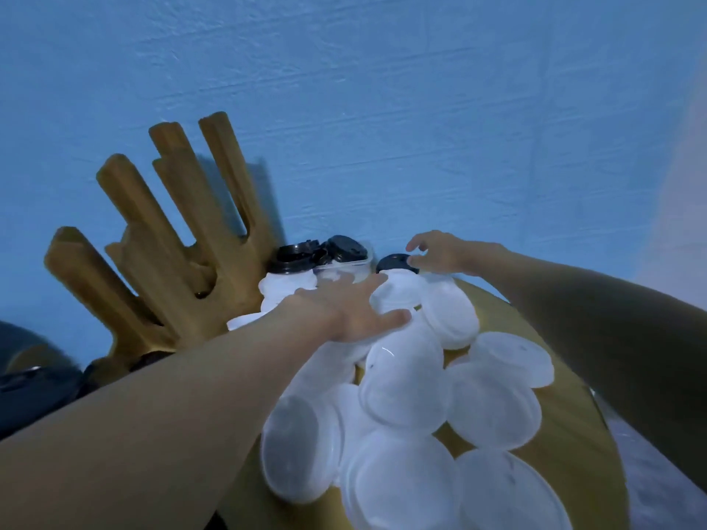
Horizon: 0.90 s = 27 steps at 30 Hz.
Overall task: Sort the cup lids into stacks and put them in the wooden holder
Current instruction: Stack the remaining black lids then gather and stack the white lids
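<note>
1. Left hand [352,313] lies flat, fingers spread, on the white cup lids [405,392] heaped on the round worktop [574,453].
2. Right hand [445,254] touches a black lid [392,262]; whether it grips is unclear.
3. Wooden holder [172,242] stands just left of the heap.

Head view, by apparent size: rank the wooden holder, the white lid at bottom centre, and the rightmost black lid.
1. wooden holder
2. white lid at bottom centre
3. rightmost black lid: partly hidden and farther from the camera, so its true size against the white lid is unsure.
</note>
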Each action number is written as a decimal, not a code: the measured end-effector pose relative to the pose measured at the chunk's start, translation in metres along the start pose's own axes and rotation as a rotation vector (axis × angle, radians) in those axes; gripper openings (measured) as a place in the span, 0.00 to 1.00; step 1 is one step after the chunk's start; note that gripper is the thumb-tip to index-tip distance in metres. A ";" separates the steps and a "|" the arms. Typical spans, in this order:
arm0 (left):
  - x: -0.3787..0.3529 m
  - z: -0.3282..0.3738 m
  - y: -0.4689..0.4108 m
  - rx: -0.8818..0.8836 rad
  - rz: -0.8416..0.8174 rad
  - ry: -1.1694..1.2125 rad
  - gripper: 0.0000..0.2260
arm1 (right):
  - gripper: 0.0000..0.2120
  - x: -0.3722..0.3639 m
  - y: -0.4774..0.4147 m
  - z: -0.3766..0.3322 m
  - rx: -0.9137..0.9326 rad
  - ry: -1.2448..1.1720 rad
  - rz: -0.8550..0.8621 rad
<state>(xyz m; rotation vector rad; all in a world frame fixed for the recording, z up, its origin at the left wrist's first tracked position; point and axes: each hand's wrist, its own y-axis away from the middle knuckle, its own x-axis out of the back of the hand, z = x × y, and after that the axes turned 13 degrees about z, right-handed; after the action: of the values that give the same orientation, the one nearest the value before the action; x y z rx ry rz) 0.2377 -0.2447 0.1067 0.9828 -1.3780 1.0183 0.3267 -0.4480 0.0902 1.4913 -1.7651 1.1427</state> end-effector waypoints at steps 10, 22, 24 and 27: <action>-0.008 0.000 -0.008 -0.043 -0.026 -0.094 0.33 | 0.14 -0.052 -0.066 0.036 -0.064 -0.047 -0.090; -0.006 -0.002 -0.011 -0.050 -0.044 -0.097 0.32 | 0.15 -0.050 -0.066 0.036 -0.112 -0.084 -0.058; -0.006 -0.002 -0.011 -0.052 -0.050 -0.099 0.32 | 0.15 -0.050 -0.065 0.040 -0.118 -0.125 -0.029; -0.006 -0.003 -0.010 -0.054 -0.055 -0.107 0.33 | 0.09 -0.048 -0.061 0.038 -0.167 -0.192 0.045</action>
<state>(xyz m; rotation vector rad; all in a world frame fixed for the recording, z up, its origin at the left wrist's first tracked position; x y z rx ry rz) 0.2484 -0.2447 0.1009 1.0423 -1.4507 0.8940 0.4006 -0.4581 0.0467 1.5086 -1.9783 0.8732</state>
